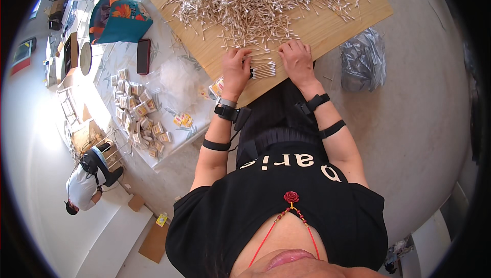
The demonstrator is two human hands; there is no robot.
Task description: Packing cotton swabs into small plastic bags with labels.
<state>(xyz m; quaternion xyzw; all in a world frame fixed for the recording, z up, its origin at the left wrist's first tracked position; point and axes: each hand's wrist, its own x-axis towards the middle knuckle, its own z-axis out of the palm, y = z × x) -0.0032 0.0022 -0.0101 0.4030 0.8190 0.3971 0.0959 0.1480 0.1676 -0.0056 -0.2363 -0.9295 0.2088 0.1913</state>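
Note:
A large heap of cotton swabs (255,2) covers the far part of a wooden board (327,35). At its near edge, a small row of cotton swabs (264,70) lies side by side between my hands, white tips to the right. My left hand (237,71) is closed at the left ends of these swabs, its thumb and forefinger curled around them; a dark object shows partly beside the thumb. My right hand (297,63) has its fingers bent and pressed together at the tip of a loose swab just beyond the row. Both wrists wear black straps.
On the patterned table at left are many small packs (135,109), clear plastic bags (180,79), a phone (143,56) and a teal bag (123,22). A plastic-lined bin (362,60) stands right of the board. Another person (87,181) sits at far left.

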